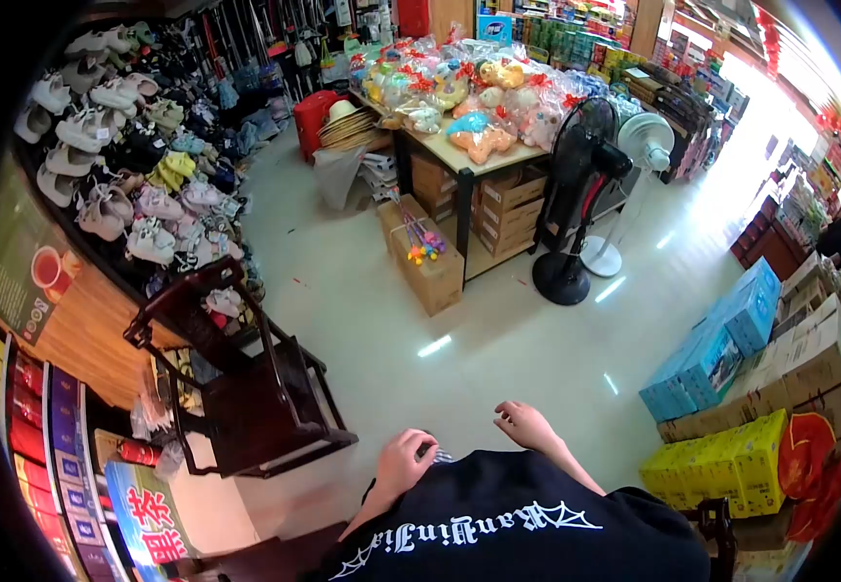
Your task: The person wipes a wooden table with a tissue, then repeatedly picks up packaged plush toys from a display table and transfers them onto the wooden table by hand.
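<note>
My left hand is held in front of my black printed shirt, its fingers curled together. A small dark bit shows at the fingertips, too small to name. To the right, my right hand hovers over the floor with its fingers loosely bent and apart, holding nothing. Neither hand touches any of the furniture or goods around. Nearest on the left stands a dark wooden armchair.
Shoes fill a rack at left. Ahead, wrapped plush toys cover a table, with a cardboard box before it. A black fan and a white fan stand beside it. Yellow cartons and blue cartons line the right.
</note>
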`<action>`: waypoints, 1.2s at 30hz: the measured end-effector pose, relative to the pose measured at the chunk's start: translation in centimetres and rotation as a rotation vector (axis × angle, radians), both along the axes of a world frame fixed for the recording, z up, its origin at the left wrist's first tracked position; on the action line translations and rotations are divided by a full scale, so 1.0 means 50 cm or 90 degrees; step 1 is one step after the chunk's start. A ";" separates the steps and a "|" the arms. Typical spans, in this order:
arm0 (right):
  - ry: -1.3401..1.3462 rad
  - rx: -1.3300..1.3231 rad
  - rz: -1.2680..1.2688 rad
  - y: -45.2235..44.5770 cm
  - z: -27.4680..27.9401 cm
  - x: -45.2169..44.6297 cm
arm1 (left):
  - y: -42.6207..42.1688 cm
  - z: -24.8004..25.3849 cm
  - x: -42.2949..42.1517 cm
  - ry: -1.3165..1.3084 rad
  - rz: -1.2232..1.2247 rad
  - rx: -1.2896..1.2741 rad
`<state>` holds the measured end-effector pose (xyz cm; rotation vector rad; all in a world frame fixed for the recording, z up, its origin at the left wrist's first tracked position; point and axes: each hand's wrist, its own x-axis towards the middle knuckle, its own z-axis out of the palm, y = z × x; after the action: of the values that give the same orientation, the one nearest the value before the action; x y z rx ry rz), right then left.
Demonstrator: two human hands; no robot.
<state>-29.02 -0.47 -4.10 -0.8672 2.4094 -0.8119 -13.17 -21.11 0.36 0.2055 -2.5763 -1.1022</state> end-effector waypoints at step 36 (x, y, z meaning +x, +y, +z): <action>0.098 -0.032 0.052 -0.436 0.006 -0.918 | -0.440 0.016 -0.897 0.049 0.018 -0.071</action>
<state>-74.94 -22.26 -3.81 -1.0770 2.4757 -0.8032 -58.00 -43.09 1.19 0.1694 -2.5492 -0.9343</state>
